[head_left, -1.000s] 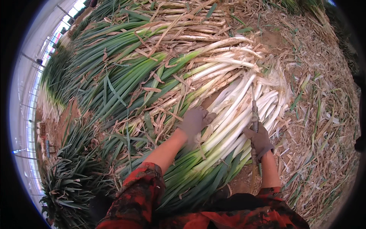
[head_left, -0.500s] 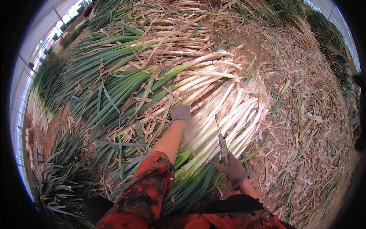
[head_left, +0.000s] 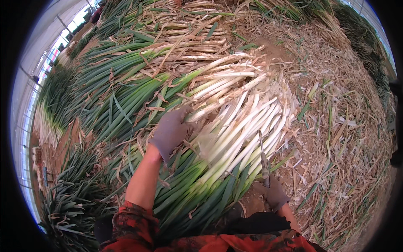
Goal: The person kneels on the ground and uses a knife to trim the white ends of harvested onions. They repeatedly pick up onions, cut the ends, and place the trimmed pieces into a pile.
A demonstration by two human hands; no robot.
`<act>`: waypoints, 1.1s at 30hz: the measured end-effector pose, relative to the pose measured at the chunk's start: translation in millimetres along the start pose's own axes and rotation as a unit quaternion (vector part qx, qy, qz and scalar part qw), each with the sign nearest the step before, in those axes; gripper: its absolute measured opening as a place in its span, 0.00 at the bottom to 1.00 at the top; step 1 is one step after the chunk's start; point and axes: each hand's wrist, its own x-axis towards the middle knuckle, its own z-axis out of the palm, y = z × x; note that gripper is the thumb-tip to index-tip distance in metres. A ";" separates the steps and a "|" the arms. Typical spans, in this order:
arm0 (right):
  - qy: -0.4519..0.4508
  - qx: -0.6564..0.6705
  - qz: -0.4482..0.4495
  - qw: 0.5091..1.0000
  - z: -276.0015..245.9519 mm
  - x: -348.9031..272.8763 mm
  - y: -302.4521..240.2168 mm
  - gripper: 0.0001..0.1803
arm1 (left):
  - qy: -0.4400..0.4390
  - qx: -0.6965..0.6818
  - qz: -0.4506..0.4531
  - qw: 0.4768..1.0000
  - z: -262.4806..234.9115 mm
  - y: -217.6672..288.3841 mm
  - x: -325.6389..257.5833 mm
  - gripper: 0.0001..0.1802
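My left hand (head_left: 171,131), in a grey glove, is closed around a long green onion (head_left: 210,108) whose brownish root end points up and right. Below it lies a pile of green onions (head_left: 247,138) with bare white stalks and green leaves toward me. In my right hand (head_left: 275,194), also gloved, is an air blow gun (head_left: 264,161), its thin nozzle pointing up over the white stalks. A pale, blurred wisp of skin (head_left: 208,147) shows beside the left hand.
More green onions with brown, dry outer leaves (head_left: 189,56) lie beyond my left hand. Dry peelings (head_left: 336,159) cover the ground on the right. Dark green bundles (head_left: 71,201) lie at lower left, and a bundle with white ends (head_left: 48,122) stands at far left.
My left hand has come back toward me and left, now with a green onion in it. The air blow gun has moved right and slightly toward me in my right hand.
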 end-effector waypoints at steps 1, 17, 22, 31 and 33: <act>-0.006 0.010 0.046 0.999 1.1 -1.7 2.4 0.34 | 0.006 -0.020 0.016 1.000 9.9 14.5 0.5 0.23; -0.109 -0.086 -0.009 0.990 57.5 3.7 -2.0 0.38 | -0.097 0.118 -0.086 0.985 69.8 -74.8 -17.3 0.33; -0.163 -0.072 0.003 0.984 80.0 6.8 -12.5 0.41 | -0.056 0.091 -0.114 0.988 71.9 -89.1 -31.7 0.28; -0.213 -0.230 0.028 0.949 82.7 -12.9 -42.4 0.37 | -0.113 -0.020 -0.137 0.984 50.1 -100.9 -46.7 0.20; -0.161 -0.155 0.025 0.974 72.5 0.3 -22.9 0.34 | -0.127 -0.047 -0.128 0.983 61.9 -94.8 -42.5 0.20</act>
